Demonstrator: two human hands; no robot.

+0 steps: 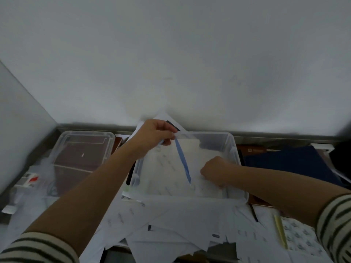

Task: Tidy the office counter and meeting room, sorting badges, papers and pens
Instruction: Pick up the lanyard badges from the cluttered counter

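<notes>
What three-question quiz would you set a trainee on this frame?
1. True or false: the left hand pinches a sheet above the clear bin's far rim.
2. The blue strip runs: A) over the bin's papers; B) across the dark folder; C) inside the left box.
3. Fill in: the right hand is down inside the ____.
Key: 1 true; 2 A; 3 bin.

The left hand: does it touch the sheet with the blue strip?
Touching. The head view shows the left hand pinching the top edge of the sheet between thumb and fingers.
</notes>
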